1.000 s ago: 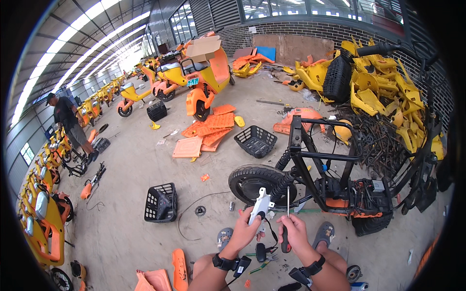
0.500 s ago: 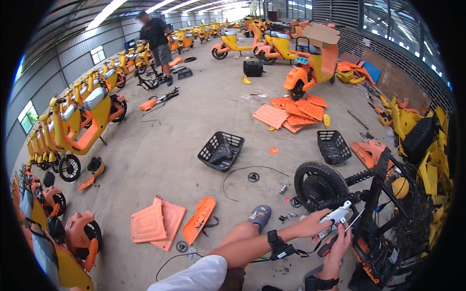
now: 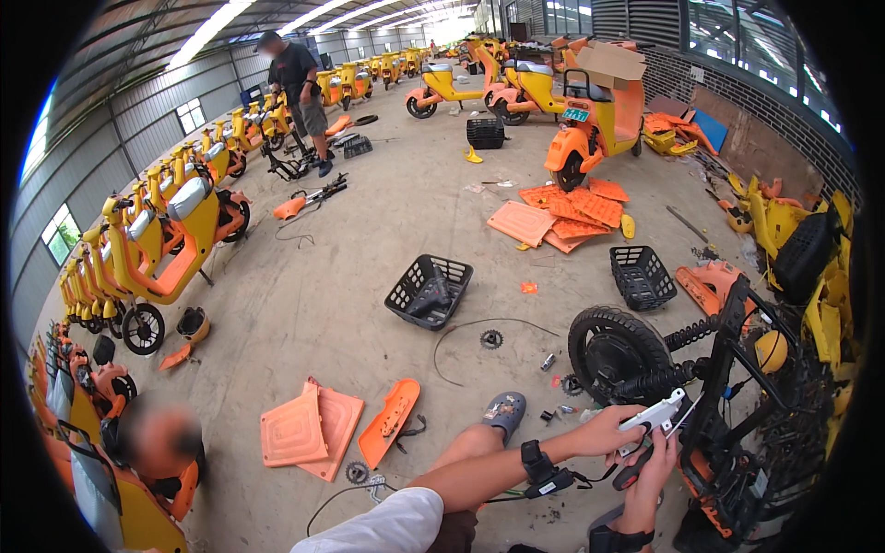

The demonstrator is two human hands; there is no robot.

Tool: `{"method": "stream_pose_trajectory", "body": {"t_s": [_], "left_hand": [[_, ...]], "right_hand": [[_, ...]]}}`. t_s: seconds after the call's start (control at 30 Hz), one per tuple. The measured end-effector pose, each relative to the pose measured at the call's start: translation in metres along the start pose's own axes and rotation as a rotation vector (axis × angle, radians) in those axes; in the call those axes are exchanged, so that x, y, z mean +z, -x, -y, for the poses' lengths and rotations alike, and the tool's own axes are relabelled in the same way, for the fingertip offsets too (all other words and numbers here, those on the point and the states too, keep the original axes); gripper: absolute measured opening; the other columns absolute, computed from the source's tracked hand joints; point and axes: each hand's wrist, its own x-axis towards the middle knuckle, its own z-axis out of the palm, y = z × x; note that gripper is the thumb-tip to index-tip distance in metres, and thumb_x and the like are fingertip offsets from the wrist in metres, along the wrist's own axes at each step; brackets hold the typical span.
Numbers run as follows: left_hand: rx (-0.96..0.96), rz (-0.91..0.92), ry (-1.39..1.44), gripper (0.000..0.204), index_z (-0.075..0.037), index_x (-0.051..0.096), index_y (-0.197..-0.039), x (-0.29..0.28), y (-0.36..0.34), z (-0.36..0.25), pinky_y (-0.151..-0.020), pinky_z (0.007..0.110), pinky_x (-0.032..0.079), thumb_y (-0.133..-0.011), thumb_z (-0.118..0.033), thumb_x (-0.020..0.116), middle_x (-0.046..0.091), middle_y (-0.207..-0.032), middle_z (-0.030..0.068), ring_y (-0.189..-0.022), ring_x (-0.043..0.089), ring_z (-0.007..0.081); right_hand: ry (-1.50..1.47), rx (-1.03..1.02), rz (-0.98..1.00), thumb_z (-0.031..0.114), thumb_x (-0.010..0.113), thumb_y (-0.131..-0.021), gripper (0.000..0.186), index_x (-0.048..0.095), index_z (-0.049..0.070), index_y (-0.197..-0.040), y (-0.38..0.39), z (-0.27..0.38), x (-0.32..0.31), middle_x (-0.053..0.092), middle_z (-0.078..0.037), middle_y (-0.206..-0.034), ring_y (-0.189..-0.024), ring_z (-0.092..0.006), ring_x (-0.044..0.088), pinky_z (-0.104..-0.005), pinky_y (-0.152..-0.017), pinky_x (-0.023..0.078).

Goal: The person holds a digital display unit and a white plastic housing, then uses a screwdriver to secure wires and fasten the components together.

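Observation:
My left hand [image 3: 604, 433] is closed around a white, elongated metal-looking part [image 3: 656, 411], holding it beside the stripped scooter frame [image 3: 724, 369]. From below, my right hand [image 3: 653, 475] grips a screwdriver [image 3: 631, 475] with a dark red and black handle. Its thin shaft slants up to the right, close against the white part; whether the tip touches it I cannot tell. Just beyond my hands are the frame's rear wheel [image 3: 616, 355] and a black coil shock absorber [image 3: 691, 334]. A black cable with a connector [image 3: 550, 483] hangs near my left wrist.
Black plastic baskets [image 3: 429, 292] [image 3: 643, 277] stand on the floor ahead, one with a dark power tool inside. Orange panels [image 3: 313, 429], a gear [image 3: 491, 340] and a thin cable lie around. Yellow scooters [image 3: 175, 240] line the left; a person [image 3: 302, 92] stands beyond. Yellow scrap parts pile at right.
The view has shifted slightly, so the scene sits a little further right. Both hands keep their hold on the white part and the screwdriver. The white part appears tilted a bit differently.

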Motion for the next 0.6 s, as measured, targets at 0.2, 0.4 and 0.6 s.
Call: {"method": "stream_pose_trajectory", "body": {"t_s": [0.2, 0.4, 0.6], "left_hand": [[0.007, 0.000, 0.003, 0.044, -0.003, 0.047, -0.134, 0.000, -0.002, 0.005, -0.043, 0.024, 0.052, -0.094, -0.017, 0.053, 0.064, -0.085, 0.0062, -0.050, 0.060, 0.0108], [0.020, 0.011, -0.031, 0.038, 0.000, 0.048, -0.127, -0.001, -0.005, 0.013, -0.045, 0.024, 0.052, -0.095, -0.018, 0.054, 0.063, -0.083, 0.0062, -0.051, 0.060, 0.0110], [0.050, -0.036, -0.106, 0.035, -0.001, 0.054, -0.120, -0.004, -0.007, 0.017, -0.047, 0.024, 0.049, -0.093, -0.022, 0.060, 0.062, -0.076, 0.0042, -0.053, 0.059, 0.0096]], "right_hand": [[0.023, -0.008, -0.004, 0.018, 0.051, -0.096, 0.023, 0.055, 0.007, -0.116, 0.001, 0.000, -0.002, 0.056, -0.004, -0.072, -0.041, -0.0085, 0.045, -0.0225, -0.037, 0.038], [-0.025, 0.015, -0.018, 0.017, 0.052, -0.097, 0.018, 0.056, 0.005, -0.108, 0.002, -0.001, -0.003, 0.056, -0.004, -0.070, -0.041, -0.0088, 0.046, -0.0233, -0.038, 0.037], [-0.045, -0.014, -0.039, 0.018, 0.053, -0.097, 0.017, 0.055, 0.005, -0.108, -0.003, -0.004, -0.007, 0.054, -0.002, -0.068, -0.042, -0.0088, 0.046, -0.0241, -0.038, 0.038]]}}
